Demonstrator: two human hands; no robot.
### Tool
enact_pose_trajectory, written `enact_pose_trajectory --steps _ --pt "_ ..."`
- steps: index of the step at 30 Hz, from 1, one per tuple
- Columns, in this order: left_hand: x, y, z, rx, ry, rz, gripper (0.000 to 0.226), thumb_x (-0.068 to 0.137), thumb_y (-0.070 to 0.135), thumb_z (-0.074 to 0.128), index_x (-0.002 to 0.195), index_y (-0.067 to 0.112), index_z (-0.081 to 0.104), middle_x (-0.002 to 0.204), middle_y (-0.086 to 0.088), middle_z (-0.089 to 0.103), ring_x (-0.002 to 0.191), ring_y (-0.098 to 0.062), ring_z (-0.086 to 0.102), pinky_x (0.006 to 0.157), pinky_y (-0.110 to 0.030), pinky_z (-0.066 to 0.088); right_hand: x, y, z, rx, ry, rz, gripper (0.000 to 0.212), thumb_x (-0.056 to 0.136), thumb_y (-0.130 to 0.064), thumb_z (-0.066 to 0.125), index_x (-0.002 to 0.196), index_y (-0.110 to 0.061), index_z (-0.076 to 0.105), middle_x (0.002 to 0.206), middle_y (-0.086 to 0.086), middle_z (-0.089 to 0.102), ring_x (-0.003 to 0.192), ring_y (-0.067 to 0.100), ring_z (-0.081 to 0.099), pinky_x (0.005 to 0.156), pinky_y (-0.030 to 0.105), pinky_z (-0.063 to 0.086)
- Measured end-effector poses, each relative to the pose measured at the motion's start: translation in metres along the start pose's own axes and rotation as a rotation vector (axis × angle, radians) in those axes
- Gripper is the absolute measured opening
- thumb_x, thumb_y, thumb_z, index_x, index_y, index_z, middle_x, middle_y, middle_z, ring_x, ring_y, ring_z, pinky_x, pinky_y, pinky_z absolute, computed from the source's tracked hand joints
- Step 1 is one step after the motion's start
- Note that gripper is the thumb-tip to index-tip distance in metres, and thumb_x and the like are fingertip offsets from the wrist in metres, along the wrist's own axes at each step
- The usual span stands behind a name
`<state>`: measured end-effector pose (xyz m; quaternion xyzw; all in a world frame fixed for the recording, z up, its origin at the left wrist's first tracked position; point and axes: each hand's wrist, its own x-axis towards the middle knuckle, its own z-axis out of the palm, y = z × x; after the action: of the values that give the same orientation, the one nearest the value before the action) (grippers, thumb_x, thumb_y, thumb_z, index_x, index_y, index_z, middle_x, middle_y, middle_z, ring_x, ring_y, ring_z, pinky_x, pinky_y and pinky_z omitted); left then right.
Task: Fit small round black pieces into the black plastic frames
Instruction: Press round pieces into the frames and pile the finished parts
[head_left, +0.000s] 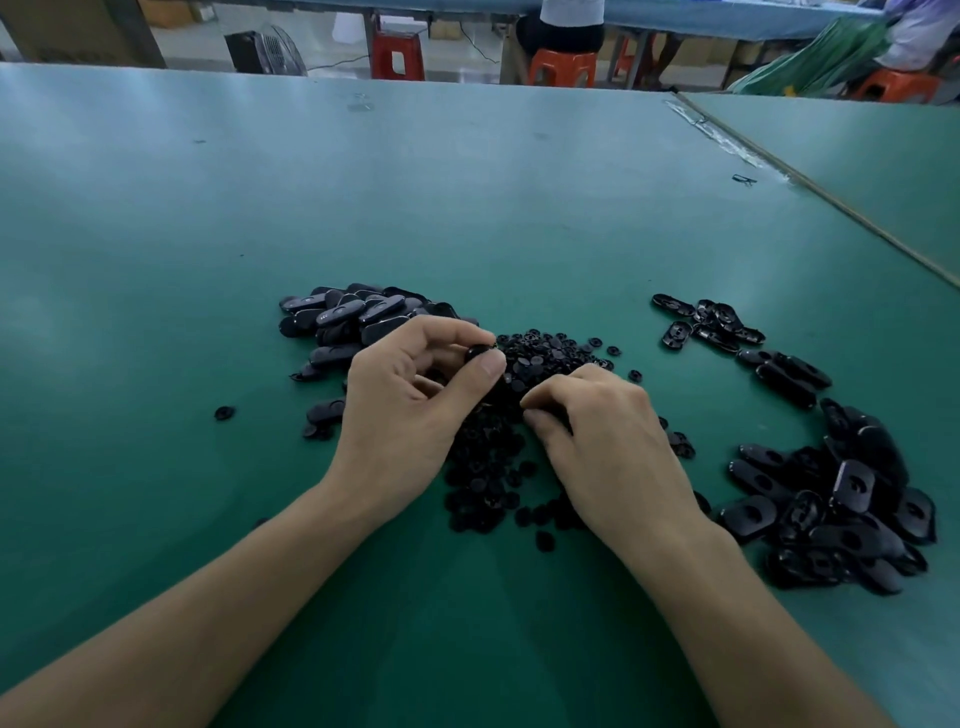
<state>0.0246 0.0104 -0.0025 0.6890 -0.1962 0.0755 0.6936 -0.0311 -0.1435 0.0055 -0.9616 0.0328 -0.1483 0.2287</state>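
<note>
**benchside_guy:** Standing right by the bench here. The person's left hand is pinching one small black piece between thumb and forefinger, holding it just above the far-left edge of the heap of round pieces. It's looking rounded and a bit glossy, but it's too dark to say more.

**moldnerd:** And the right hand?

**benchside_guy:** Knuckles up, fingers curling down into the near side of that same heap, with the thumb tip and forefinger tip sitting close together. Whether they're actually gripping a disc, I can't tell. The tips are getting lost against all that black.

**moldnerd:** Where are the frames lying?

**benchside_guy:** Three lots. The left pile of frames is sitting far-left of the heap and touching it. Those are smooth oblong shells with rounded ends and a dull satin sheen. The right pile of frames is spreading out near-right, and they're shinier, many showing a round hole in the middle. A small cluster of frames is lying farther back on the right, well apart from the hands. One stray disc is sitting alone off to the left.

**moldnerd:** Surface?

**benchside_guy:** Everything's resting on a matte green table, slightly scuffed. Orange plastic stools are standing beyond the far edge.
</note>
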Motion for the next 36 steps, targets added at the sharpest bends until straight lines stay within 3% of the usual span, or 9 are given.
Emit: enact_pose_trajectory --steps 3,11,15,19,27,36 --pt "0.0004 -0.0010 -0.0012 -0.015 0.001 -0.003 0.013 0.082 0.023 0.078 0.089 0.026 0.068 0.077 0.002 0.075 0.067 -0.013 0.069 0.060 -0.029 0.054 0.0012 0.0001 0.0013 -0.023 -0.003 0.010 0.017 0.100 -0.027 0.059 0.109 -0.021 0.072 0.101 -0.004 0.059 0.101 0.014 0.055 0.084 0.022 0.043" --pt "-0.0004 -0.0017 -0.0016 -0.147 -0.004 -0.061 0.020 0.081 0.009 0.081 0.096 0.013 0.068 0.076 -0.006 0.075 0.069 -0.022 0.074 0.066 -0.025 0.059 0.0005 0.0033 -0.0022 0.003 0.003 0.051 0.014 0.096 -0.034 0.065 0.101 -0.024 0.074 0.096 -0.006 0.059 0.093 0.012 0.055 0.082 0.024 0.044" --pt "-0.0004 0.0013 0.0004 -0.193 0.005 -0.100 0.018 0.076 0.017 0.079 0.092 0.012 0.074 0.078 -0.007 0.077 0.070 -0.021 0.075 0.065 -0.022 0.058 0.0004 0.0028 -0.0039 0.041 -0.005 0.097 0.013 0.094 -0.034 0.068 0.101 -0.026 0.075 0.098 -0.006 0.064 0.089 0.013 0.060 0.085 0.032 0.052" --pt "0.0010 -0.0005 0.0006 -0.195 0.009 -0.114 0.011 0.086 0.006 0.073 0.095 0.012 0.074 0.084 -0.007 0.077 0.076 -0.021 0.077 0.067 -0.021 0.058 0.0006 0.0045 -0.0043 0.061 -0.038 0.138 0.009 0.093 -0.034 0.068 0.096 -0.026 0.071 0.095 -0.007 0.062 0.089 0.011 0.059 0.085 0.034 0.053" --pt "0.0013 -0.0033 -0.0002 -0.130 -0.008 -0.097 0.019 0.089 -0.004 0.071 0.095 0.014 0.074 0.085 -0.007 0.077 0.078 -0.023 0.077 0.068 -0.023 0.059 -0.0004 0.0032 -0.0063 0.097 -0.062 0.131 0.008 0.092 -0.035 0.070 0.090 -0.029 0.065 0.090 -0.011 0.060 0.087 0.009 0.058 0.083 0.033 0.052" --pt "0.0000 -0.0039 -0.0003 -0.141 0.004 -0.113 0.020 0.087 -0.006 0.072 0.090 0.013 0.073 0.081 -0.008 0.076 0.076 -0.024 0.077 0.066 -0.022 0.059 -0.0027 0.0026 -0.0052 0.137 -0.027 0.085 0.006 0.096 -0.022 0.064 0.093 -0.024 0.060 0.086 -0.012 0.060 0.081 0.008 0.057 0.076 0.029 0.050"
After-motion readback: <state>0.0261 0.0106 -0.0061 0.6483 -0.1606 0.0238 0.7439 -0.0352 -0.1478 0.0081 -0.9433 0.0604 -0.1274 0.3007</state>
